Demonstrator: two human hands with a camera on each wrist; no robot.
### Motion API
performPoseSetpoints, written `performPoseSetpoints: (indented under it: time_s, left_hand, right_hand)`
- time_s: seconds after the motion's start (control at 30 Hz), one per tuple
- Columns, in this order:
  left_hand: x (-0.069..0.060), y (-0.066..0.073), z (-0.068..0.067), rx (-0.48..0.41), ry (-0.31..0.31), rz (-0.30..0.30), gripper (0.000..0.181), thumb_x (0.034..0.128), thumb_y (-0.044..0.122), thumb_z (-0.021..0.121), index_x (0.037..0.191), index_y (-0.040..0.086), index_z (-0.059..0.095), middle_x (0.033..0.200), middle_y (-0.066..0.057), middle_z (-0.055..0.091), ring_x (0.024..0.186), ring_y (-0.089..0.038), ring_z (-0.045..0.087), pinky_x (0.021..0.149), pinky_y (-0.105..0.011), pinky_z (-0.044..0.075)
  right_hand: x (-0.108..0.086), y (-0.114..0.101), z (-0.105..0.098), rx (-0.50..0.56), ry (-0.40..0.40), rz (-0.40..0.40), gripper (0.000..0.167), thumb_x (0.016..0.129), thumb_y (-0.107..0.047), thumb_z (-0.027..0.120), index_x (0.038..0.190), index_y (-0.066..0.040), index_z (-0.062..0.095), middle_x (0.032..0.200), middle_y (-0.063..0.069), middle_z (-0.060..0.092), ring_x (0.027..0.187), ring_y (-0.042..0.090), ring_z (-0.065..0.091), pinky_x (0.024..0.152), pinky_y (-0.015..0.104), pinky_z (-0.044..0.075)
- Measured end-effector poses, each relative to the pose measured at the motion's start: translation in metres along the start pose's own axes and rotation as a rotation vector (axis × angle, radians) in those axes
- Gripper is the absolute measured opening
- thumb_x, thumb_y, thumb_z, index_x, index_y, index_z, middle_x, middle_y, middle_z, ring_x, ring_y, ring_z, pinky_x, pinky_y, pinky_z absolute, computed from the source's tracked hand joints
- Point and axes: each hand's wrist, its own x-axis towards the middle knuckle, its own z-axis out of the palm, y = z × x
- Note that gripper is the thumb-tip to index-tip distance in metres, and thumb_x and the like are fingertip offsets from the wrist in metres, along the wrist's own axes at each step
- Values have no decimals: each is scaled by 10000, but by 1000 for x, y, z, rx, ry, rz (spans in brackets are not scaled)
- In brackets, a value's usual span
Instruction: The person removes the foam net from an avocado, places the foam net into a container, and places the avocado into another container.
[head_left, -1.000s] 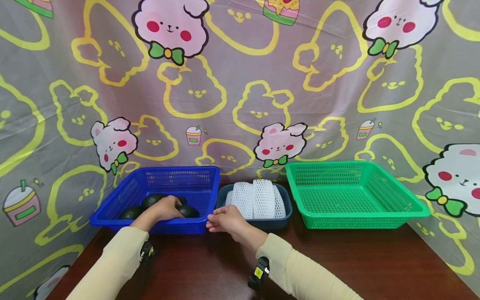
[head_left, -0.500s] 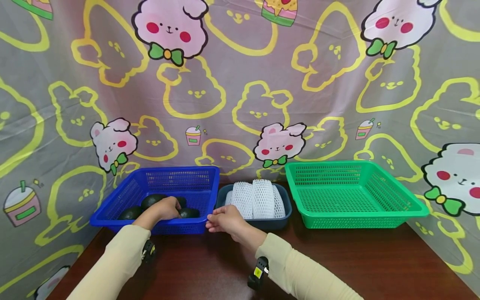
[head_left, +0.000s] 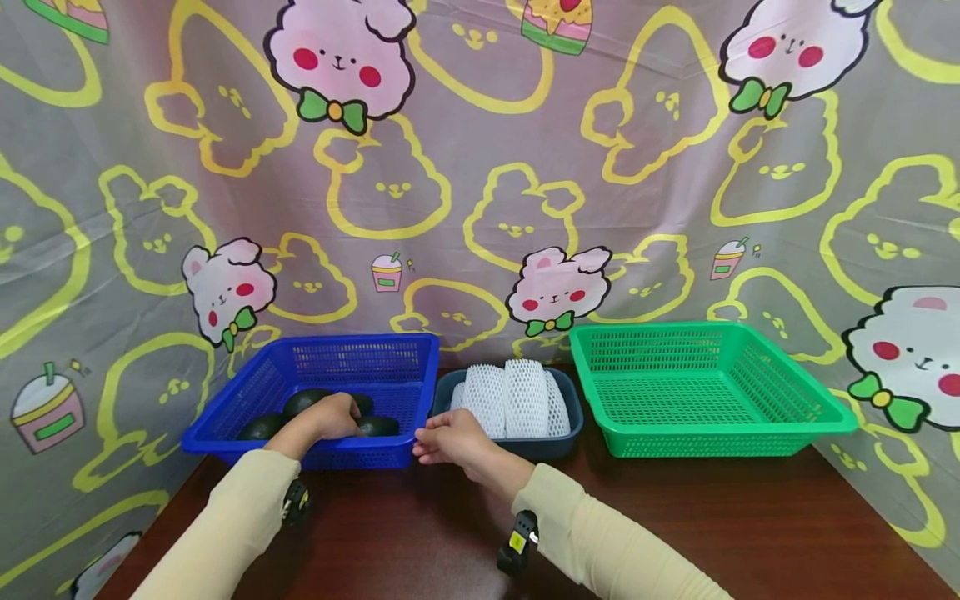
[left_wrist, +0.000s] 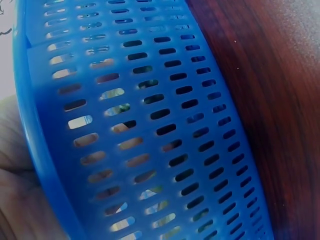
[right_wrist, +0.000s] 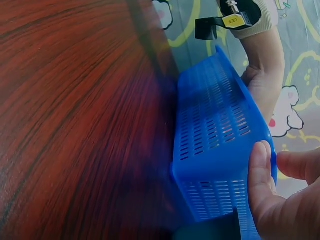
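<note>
Several dark green avocados (head_left: 261, 426) lie in the blue basket (head_left: 390, 354) at the left of the head view. My left hand (head_left: 336, 415) reaches down over the basket's front rim, beside the rightmost avocado (head_left: 379, 427). Its fingertips are hidden, so whether they hold that avocado cannot be seen. In the left wrist view the basket's slotted wall (left_wrist: 165, 125) covers most of this hand. My right hand (head_left: 453, 440) pinches the blue basket's rim at its front right corner. The right wrist view has thumb and finger (right_wrist: 260, 160) on opposite sides of the rim.
A dark blue-grey tub (head_left: 573, 408) holding white foam net sleeves (head_left: 525, 400) stands right of the blue basket. Further right is a green basket (head_left: 660, 392) with nothing in it. Brown tabletop (head_left: 420, 533) extends in front; a patterned cloth (head_left: 480, 208) hangs behind.
My left hand has shifted very slightly left, off the edge of the rightmost avocado. The right hand stays on the basket rim; baskets and avocados keep their places.
</note>
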Motion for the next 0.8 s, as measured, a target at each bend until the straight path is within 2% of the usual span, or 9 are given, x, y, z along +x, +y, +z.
performPoseSetpoints:
  time_s: [0.27,0.4,0.47,0.63,0.8]
  left_hand:
    - [-2,-1,-5,-3,-4,-3,469,785,178,794,1075,-153,633,1067,-269,648,1036,-428,593,865,-505,485]
    - [-5,1,-7,-4,12,2,497,773,198,808,1064,-159,620,1060,-276,642,1034,-436,586,867,-512,479]
    - [-5,3,-8,-9,18,4,511,767,205,812,1064,-161,614,1065,-278,637,1036,-439,583,867,-516,477]
    - [-6,14,-11,-26,21,8,565,782,228,807,1126,-167,594,1128,-286,619,1067,-439,574,868,-517,481]
    - [-4,27,-11,-41,85,35,611,796,298,797,1160,-145,586,1126,-258,626,1041,-401,593,856,-502,489]
  right_hand:
    - [-1,-2,-4,-52,-7,-15,148,908,6,636,1005,113,609,770,171,679,641,187,652,633,346,575]
    - [-3,-4,-10,-90,-22,-32,146,907,-7,641,996,107,623,766,156,675,655,197,662,627,344,574]
    - [-5,-6,-15,-103,-41,-48,146,908,-4,637,999,109,614,764,149,671,653,182,657,628,350,575]
    - [-8,-19,-32,-160,-80,-79,183,919,-28,635,1029,110,584,857,234,678,700,211,672,656,375,575]
    - [-10,-37,-55,-274,-74,-100,230,930,-82,644,1062,102,598,934,265,676,795,292,689,691,383,573]
